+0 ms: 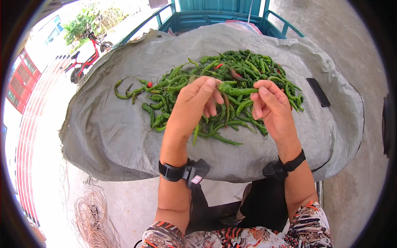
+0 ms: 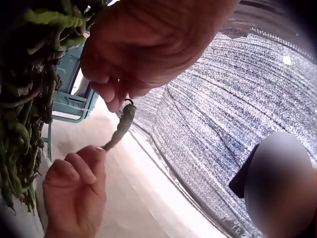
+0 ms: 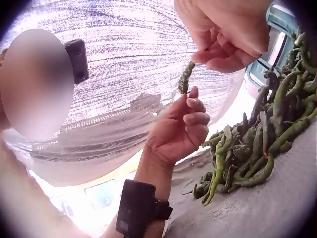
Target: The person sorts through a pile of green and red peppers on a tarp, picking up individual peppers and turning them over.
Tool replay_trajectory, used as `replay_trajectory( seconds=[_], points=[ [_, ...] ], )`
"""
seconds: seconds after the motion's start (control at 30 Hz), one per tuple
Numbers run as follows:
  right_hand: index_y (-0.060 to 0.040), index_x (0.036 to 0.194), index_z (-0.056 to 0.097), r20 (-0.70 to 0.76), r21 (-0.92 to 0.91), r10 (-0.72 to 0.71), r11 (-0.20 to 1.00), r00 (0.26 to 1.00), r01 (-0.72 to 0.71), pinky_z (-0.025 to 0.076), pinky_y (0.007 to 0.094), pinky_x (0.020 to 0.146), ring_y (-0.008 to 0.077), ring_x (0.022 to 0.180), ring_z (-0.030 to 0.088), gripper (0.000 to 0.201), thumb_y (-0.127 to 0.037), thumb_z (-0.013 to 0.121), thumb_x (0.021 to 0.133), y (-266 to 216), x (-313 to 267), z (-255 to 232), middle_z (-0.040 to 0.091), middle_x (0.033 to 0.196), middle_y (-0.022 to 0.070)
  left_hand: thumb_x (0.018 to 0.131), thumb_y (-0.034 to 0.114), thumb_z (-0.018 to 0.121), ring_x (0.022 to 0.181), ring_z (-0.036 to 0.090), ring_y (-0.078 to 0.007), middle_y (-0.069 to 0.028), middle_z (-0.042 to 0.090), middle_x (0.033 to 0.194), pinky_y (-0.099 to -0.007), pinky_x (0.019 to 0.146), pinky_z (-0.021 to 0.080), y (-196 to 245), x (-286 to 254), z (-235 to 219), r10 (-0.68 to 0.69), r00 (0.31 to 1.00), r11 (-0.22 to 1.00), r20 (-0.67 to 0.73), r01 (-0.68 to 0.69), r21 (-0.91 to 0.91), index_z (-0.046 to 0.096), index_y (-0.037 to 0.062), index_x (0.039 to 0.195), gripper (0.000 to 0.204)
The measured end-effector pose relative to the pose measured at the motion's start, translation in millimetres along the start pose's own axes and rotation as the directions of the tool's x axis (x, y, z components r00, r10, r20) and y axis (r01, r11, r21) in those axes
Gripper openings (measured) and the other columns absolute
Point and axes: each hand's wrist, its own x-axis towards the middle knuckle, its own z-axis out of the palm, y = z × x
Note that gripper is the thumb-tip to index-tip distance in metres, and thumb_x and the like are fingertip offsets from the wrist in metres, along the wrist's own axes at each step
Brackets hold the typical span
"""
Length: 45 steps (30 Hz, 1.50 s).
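Observation:
Over a heap of green chili peppers (image 1: 231, 78) on a grey tarp (image 1: 120, 136), both hands hold one green chili (image 1: 239, 91) between them. My left hand (image 1: 213, 89) pinches its thicker stem end and my right hand (image 1: 256, 97) pinches the thin tip. The left wrist view has the left hand (image 2: 116, 96) above, gripping the curled stem of the chili (image 2: 121, 126), with the right hand (image 2: 94, 153) below. In the right wrist view the right hand (image 3: 203, 57) is on top of the chili (image 3: 185, 79) and the left hand (image 3: 190, 96) beneath. A few red chilies lie in the heap (image 3: 257, 148).
A flat black object (image 1: 318, 91) lies on the tarp at the right. A teal cart frame (image 1: 215, 16) stands behind the heap, and a red scooter (image 1: 87, 58) is parked at the far left. A coil of wire (image 1: 95, 215) lies on the ground at the lower left.

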Motion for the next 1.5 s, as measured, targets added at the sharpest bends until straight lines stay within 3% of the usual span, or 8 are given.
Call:
replay_trajectory(
  seconds=[0.27,0.4,0.5,0.7,0.93,1.33,1.43,1.5],
  points=[
    [-0.0047,0.113,0.062,-0.095,-0.192,0.079,0.977,0.992,-0.096,0.047,0.0219,0.057,0.0077,0.059,0.056,0.023,-0.022,0.059,0.098,2.5,-1.7,10.8,0.067,0.096,0.0072,0.101,0.025,0.054,0.057,0.051,-0.0055,0.0013,0.060,0.073,-0.0198,0.052,0.038,7.9,-4.0,-3.6,0.056,0.990,0.994,-0.130,-0.068,-0.089,0.062,0.0066,0.100,0.020],
    [-0.0057,0.108,0.063,-0.024,-0.601,0.230,0.774,0.973,-0.198,0.052,0.0266,0.064,0.0134,0.066,0.062,0.018,-0.015,0.059,0.095,12.8,-1.6,14.7,0.066,0.102,0.0054,0.100,0.022,0.056,0.059,0.051,-0.0051,0.0001,0.062,0.078,-0.0197,0.052,0.038,4.5,-4.0,-17.4,0.147,0.926,0.977,-0.347,-0.192,-0.097,0.060,0.0064,0.100,0.016],
    [-0.0056,0.107,0.064,0.302,-0.832,-0.046,0.475,0.952,0.287,0.053,0.0335,0.073,0.0249,0.079,0.065,0.018,-0.012,0.059,0.092,33.2,-2.6,13.9,0.062,0.114,0.0093,0.099,0.019,0.056,0.058,0.051,-0.0042,-0.0016,0.064,0.078,-0.0194,0.051,0.039,0.5,-1.8,-24.0,0.207,0.857,0.978,-0.472,-0.192,0.079,0.059,0.0040,0.096,0.015],
    [-0.0083,0.125,0.055,0.284,-0.921,-0.066,0.258,0.957,0.291,0.053,0.0428,0.083,0.0333,0.102,0.063,0.035,-0.012,0.058,0.090,45.7,1.9,23.0,0.053,0.134,0.0101,0.098,0.017,0.056,0.057,0.051,-0.0041,-0.0054,0.065,0.084,-0.0197,0.050,0.039,0.8,-0.3,-22.3,0.226,0.687,0.969,-0.691,-0.234,0.085,0.056,-0.0004,0.114,0.023],
    [-0.0052,0.122,0.054,0.281,-0.960,0.045,0.018,0.959,0.281,0.054,0.0460,0.078,0.0339,0.103,0.063,0.035,-0.012,0.060,0.088,50.4,11.6,33.0,0.047,0.141,0.0096,0.095,0.015,0.057,0.059,0.052,-0.0042,-0.0042,0.063,0.086,-0.0190,0.052,0.039,-1.0,-0.1,-20.8,0.177,0.833,0.984,-0.525,-0.156,0.083,0.056,-0.0013,0.120,0.030],
    [-0.0117,0.104,0.064,0.325,-0.878,-0.099,0.338,0.940,0.339,0.052,0.0363,0.068,0.0256,0.079,0.066,0.020,-0.010,0.066,0.083,45.1,18.1,21.0,0.067,0.097,0.0084,0.094,0.013,0.057,0.064,0.053,-0.0047,-0.0006,0.061,0.084,-0.0198,0.057,0.041,-8.7,1.1,-15.1,0.066,0.982,0.975,-0.175,-0.026,0.219,0.061,0.0035,0.115,0.023],
    [-0.0098,0.098,0.070,0.016,-0.796,0.150,0.600,0.989,-0.078,0.050,0.0290,0.060,0.0147,0.064,0.063,0.013,-0.008,0.065,0.086,30.2,13.9,28.4,0.067,0.083,0.0056,0.093,0.013,0.058,0.065,0.055,-0.0060,-0.0009,0.061,0.084,-0.0209,0.057,0.042,-14.1,1.3,-12.8,0.047,0.997,0.961,-0.060,-0.028,0.275,0.060,0.0024,0.114,0.024],
    [-0.0085,0.098,0.070,-0.028,-0.739,-0.006,0.674,1.000,-0.017,0.048,0.0249,0.056,0.0092,0.060,0.058,0.012,-0.007,0.064,0.088,35.4,13.2,26.7,0.067,0.081,0.0027,0.091,0.011,0.062,0.066,0.055,-0.0076,-0.0031,0.060,0.090,-0.0226,0.059,0.044,-14.7,-1.1,-10.6,0.038,0.999,0.950,0.004,-0.037,0.310,0.060,0.0018,0.116,0.027]
  ],
)
